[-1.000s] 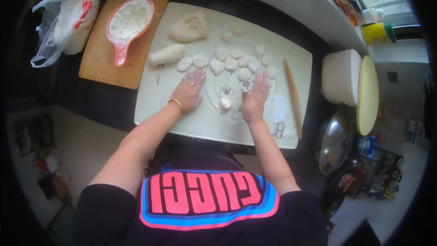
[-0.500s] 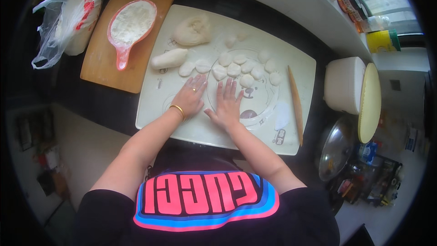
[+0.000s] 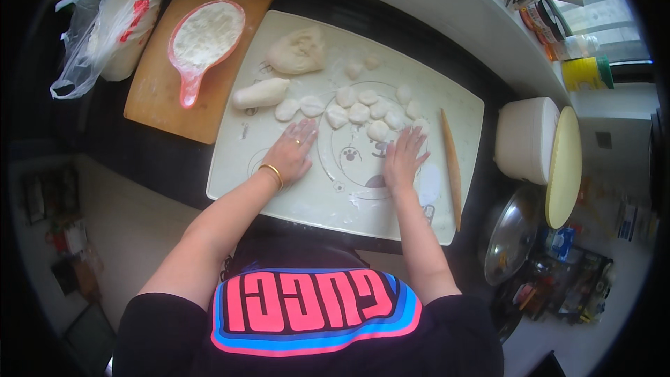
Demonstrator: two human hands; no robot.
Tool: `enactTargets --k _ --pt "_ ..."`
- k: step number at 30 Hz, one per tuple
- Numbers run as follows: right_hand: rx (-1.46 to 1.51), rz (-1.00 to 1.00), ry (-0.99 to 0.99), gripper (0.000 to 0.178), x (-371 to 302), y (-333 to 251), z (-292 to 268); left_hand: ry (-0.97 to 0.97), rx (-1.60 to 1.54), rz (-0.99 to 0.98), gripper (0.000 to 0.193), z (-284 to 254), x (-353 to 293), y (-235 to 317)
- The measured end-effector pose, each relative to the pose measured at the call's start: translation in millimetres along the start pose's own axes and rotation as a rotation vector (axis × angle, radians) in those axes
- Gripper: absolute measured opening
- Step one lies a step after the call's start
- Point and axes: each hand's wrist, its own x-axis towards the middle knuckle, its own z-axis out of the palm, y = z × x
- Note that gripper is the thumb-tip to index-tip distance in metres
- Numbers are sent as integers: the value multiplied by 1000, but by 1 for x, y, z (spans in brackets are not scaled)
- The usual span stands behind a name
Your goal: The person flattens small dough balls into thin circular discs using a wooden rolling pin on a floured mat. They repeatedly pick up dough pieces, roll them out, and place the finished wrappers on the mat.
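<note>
White dough discs [image 3: 359, 113] lie on a pale mat [image 3: 321, 202] at the centre of the frame. Left hand [image 3: 288, 153] and right hand [image 3: 403, 159] are palm-down just below, fingers slightly spread — dough beneath either palm cannot be confirmed. Discs should handle as light, soft and easily dented, probably floury; lift by opposite edges — avoid pinching the middle.
</note>
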Motion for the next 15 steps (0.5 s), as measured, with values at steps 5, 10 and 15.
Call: enactTargets --k 5,10,15 --pt "233 -210 245 55 96 -40 -2 3 12 4 58 -2 1 -2" --pt "312 -331 114 35 144 -102 6 -6 -13 17 60 -1 2 -3" --pt "698 -202 31 23 122 -100 2 2 -5 15 58 -2 2 -1"
